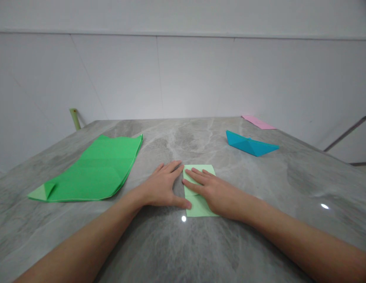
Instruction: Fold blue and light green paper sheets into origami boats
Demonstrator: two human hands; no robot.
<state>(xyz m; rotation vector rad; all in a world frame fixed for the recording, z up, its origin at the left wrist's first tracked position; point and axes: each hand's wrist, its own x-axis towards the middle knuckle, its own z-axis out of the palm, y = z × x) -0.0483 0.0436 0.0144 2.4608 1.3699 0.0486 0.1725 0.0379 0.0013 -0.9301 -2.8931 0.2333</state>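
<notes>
A small pale green folded paper (pixel 202 211) lies flat on the table in front of me, with a crease line across it. My right hand (pixel 210 188) rests flat on top, fingers stretched out toward its left edge, hiding much of its middle and right side. My left hand (pixel 165 186) lies along that left edge with its fingers spread. Its thumb touches the paper's lower left part, and its fingertips are at the upper left corner. Neither hand grips anything.
To the left lies a stack of bright green paper sheets (pixel 97 169) with one corner folded over. A blue folded paper boat (pixel 250 144) sits at the back right. Behind it, pink paper (pixel 258 122) lies at the edge of the grey marbled table (pixel 183 251). A white wall stands behind.
</notes>
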